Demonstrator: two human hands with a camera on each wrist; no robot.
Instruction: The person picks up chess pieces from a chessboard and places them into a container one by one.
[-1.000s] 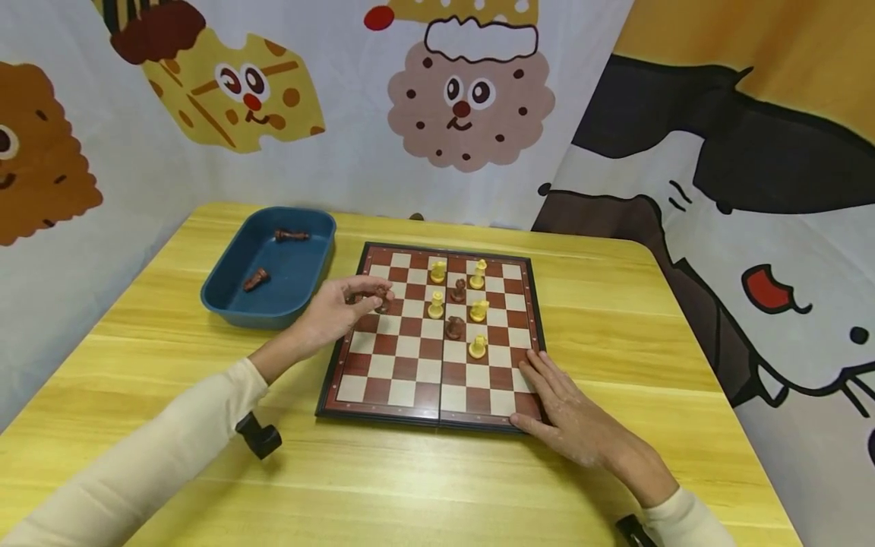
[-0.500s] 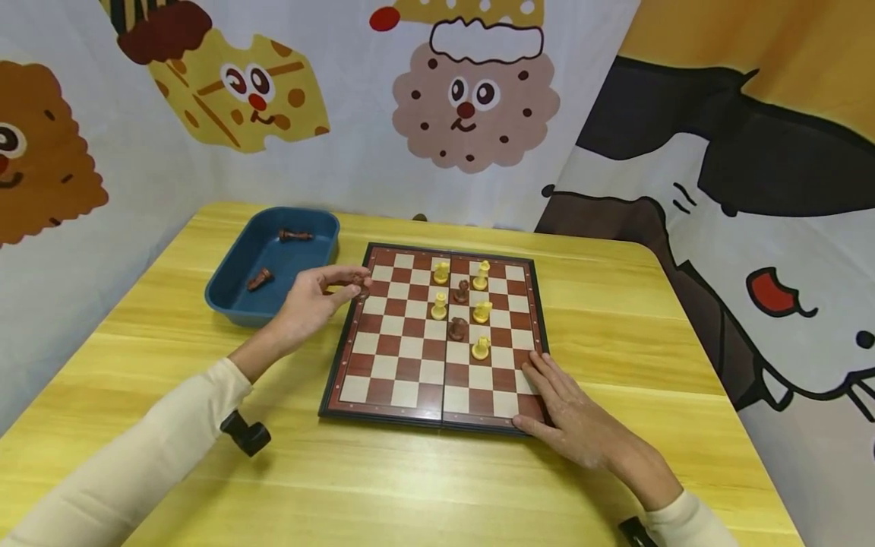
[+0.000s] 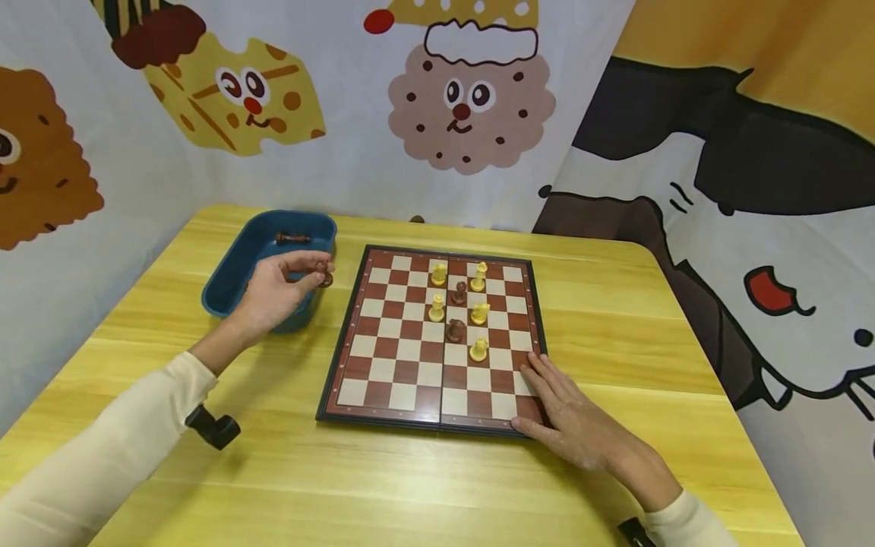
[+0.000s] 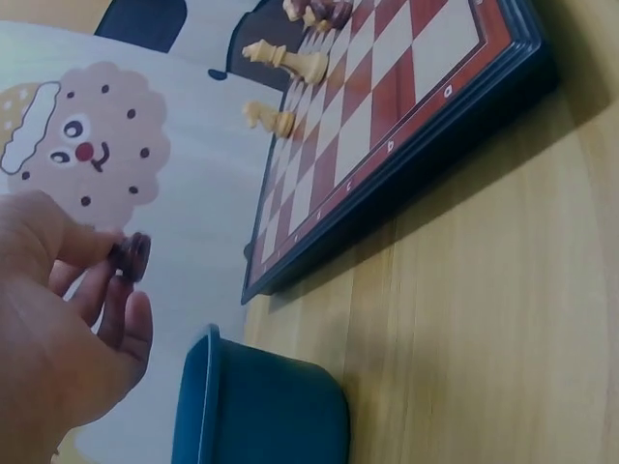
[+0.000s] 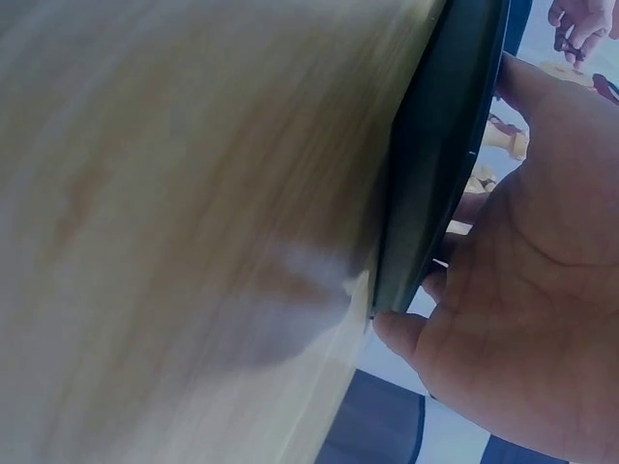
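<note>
My left hand (image 3: 270,292) pinches a dark brown chess piece (image 3: 324,275) between thumb and fingertips, above the right side of the blue bin (image 3: 301,323). In the left wrist view the piece (image 4: 139,257) shows its round base; its top is hidden by the fingers, so its kind cannot be told. With straight fingers, my right hand (image 3: 574,418) rests on the near right corner of the chessboard (image 3: 393,372). Several pale yellow pieces, among them a knight (image 3: 480,313), stand on the board with a brown knight (image 3: 455,330) and another brown piece (image 3: 459,293).
Inside the bin lies a brown chess piece (image 3: 292,238) on its side; the left hand covers much of the bin's floor. All stands on a yellow wooden table (image 3: 383,486). A printed cartoon curtain (image 3: 355,175) hangs behind the table's back edge.
My left hand has carried the brown chess piece leftward, from over the board's left squares to above the bin. The right hand has stayed on the board's corner.
</note>
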